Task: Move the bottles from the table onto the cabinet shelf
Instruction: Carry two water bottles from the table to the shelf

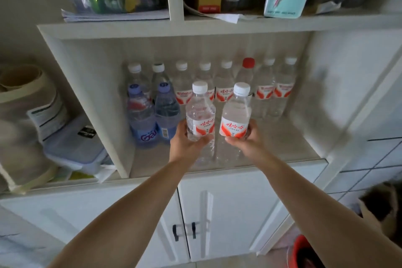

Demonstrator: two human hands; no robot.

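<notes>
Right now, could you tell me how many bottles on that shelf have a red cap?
1. The red-capped bottle stands in the back row of the cabinet shelf, third from the right, among white-capped bottles. The two held bottles might hide others.

A lidded plastic container [74,148] sits left; a red bucket [301,251] lower right.

Two clear water bottles with white caps and red-and-white labels stand upright, side by side, at the front of the cabinet shelf [293,150]. The left bottle [200,113] is held low on its body by the left hand [187,141], the right bottle [236,113] by the right hand [245,139]. Whether their bases touch the shelf cannot be told. Behind them a row of like bottles [264,89] lines the back, one with a red cap [248,62], and two blue-tinted bottles [152,115] stand at the left.
</notes>
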